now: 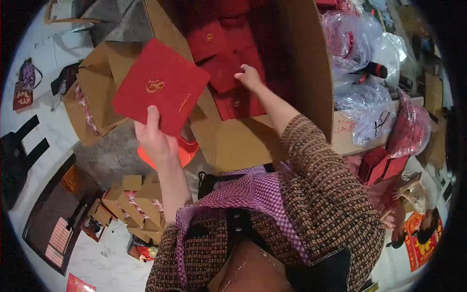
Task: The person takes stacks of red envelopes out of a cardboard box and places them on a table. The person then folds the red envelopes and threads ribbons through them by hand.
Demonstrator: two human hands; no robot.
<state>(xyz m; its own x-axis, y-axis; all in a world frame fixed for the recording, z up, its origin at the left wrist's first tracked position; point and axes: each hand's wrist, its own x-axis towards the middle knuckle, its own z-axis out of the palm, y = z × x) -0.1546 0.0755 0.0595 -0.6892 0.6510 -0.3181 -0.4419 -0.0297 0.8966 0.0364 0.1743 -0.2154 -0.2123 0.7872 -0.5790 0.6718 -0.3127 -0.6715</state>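
My left hand [158,138] grips a square red packet [163,87] with a gold emblem by its lower edge, thumb on top. The packet is tilted and held up left of a large open cardboard box [238,141]. Inside that box lie several red packets [224,70], some with gold marks. My right hand [250,79] reaches in over them, its thumb and a finger apart, with nothing seen between them. Whether its fingertips touch the packets is hard to tell.
An orange-red stool [189,150] stands below my left hand. Open cartons [97,92] are at the left, more cartons [141,204] at the lower left. Clear plastic bags [365,107] lie right of the box. Another person [428,190] is at the far right near red packets.
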